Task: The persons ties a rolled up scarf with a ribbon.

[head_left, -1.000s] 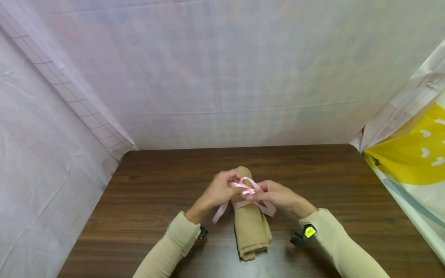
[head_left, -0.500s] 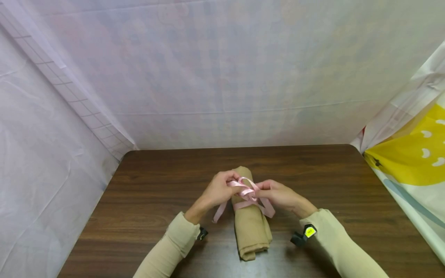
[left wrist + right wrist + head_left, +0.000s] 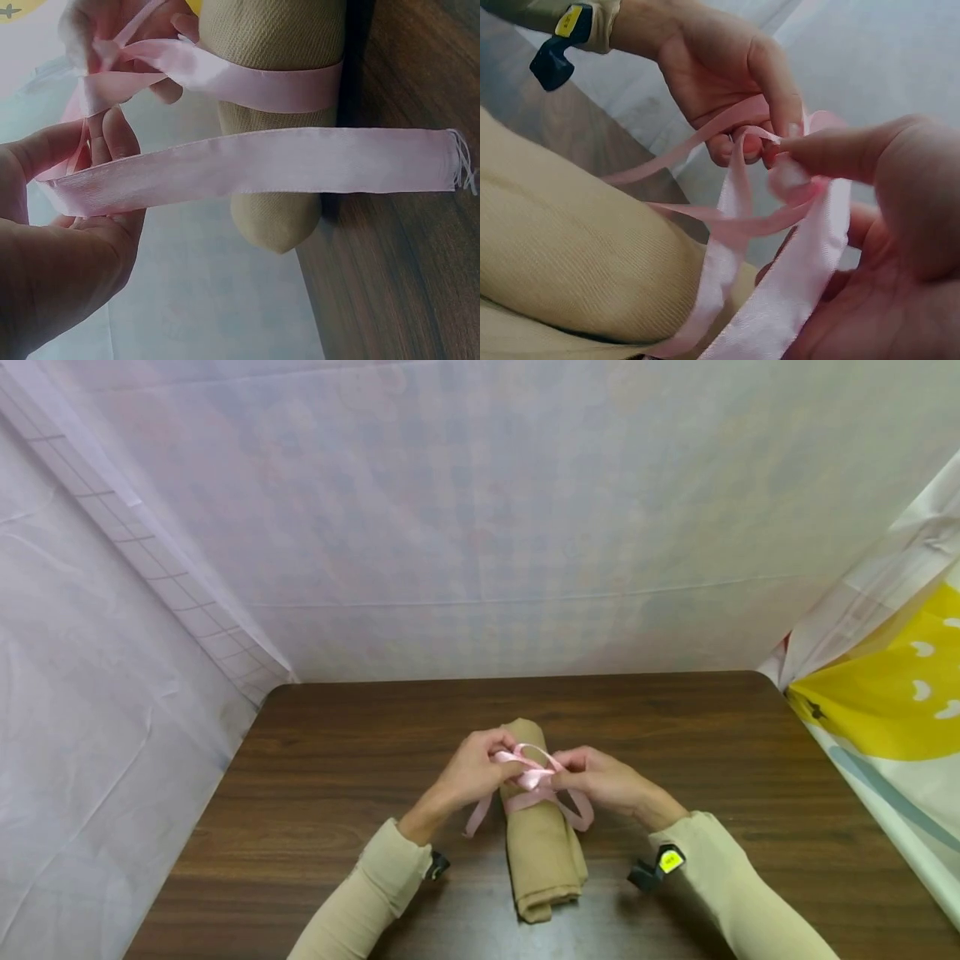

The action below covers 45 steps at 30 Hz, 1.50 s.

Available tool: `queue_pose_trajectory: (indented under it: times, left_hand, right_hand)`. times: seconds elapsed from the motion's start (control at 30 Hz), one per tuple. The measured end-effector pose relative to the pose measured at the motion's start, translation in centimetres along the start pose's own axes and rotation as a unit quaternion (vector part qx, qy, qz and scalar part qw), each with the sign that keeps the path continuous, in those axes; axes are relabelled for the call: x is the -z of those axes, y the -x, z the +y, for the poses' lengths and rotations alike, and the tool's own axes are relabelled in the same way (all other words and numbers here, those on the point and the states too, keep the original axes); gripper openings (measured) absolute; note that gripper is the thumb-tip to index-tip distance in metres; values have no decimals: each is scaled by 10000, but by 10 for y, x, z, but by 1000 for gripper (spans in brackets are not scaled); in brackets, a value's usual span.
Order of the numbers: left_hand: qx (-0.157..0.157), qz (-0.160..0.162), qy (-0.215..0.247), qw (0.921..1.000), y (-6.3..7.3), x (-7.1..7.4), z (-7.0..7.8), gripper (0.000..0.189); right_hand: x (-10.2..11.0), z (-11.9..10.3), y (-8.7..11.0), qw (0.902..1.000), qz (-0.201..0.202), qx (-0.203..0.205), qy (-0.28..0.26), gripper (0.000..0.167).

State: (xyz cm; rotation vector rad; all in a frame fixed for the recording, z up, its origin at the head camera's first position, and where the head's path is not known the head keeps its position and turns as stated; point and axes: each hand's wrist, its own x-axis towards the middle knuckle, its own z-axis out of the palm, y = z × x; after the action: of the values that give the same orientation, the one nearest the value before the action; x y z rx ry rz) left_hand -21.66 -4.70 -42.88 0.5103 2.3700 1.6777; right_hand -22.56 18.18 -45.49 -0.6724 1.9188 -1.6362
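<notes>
A rolled tan cloth [image 3: 543,860] lies lengthwise on the table, with a pink satin ribbon [image 3: 528,800] wrapped round its middle. Above the wrap, my left hand [image 3: 472,770] pinches a loop of the ribbon between thumb and fingers. My right hand [image 3: 609,785] pinches the ribbon on the other side, its fingertips close to the left ones. In the left wrist view, one tail of ribbon [image 3: 300,161] runs from the left hand [image 3: 67,270] across the roll [image 3: 274,37] to a frayed end. In the right wrist view, thumb and fingers of the right hand [image 3: 922,217] press bunched ribbon [image 3: 780,300].
The dark wooden table [image 3: 337,793] ends at a white hanging sheet [image 3: 480,527] behind. Another white sheet [image 3: 97,735] hangs at the left, and a yellow patterned cloth [image 3: 885,693] at the right. Both wrists carry small black cameras [image 3: 647,872].
The right fingertips have shifted slightly right and drawn back from the knot area, and the ribbon loops between the hands have changed shape. The left hand and the roll stay in place.
</notes>
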Motion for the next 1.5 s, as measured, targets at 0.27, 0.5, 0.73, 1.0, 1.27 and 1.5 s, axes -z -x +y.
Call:
queue_pose_trajectory:
  times: [0.27, 0.5, 0.73, 1.0, 1.27, 1.5]
  left_hand:
    - [147, 48, 16, 9999, 0, 1, -1, 12]
    - [214, 33, 197, 9996, 0, -1, -2, 12]
    - [229, 163, 142, 9995, -1, -2, -4, 10]
    - [331, 236, 171, 9990, 0, -3, -4, 12]
    - [398, 173, 320, 9985, -1, -5, -5, 12]
    - [356, 160, 458, 9982, -2, -5, -6, 16]
  right_hand:
    - [2, -1, 0, 9971, 491, -397, 414, 19]
    - [1, 2, -1, 9956, 823, -441, 86, 13]
    - [7, 0, 1, 9979, 468, -449, 14, 18]
    - [12, -5, 5, 9974, 419, -419, 418, 18]
    - [14, -1, 5, 9959, 431, -397, 686, 15]
    - [15, 4, 6, 9984, -456, 332, -56, 11]
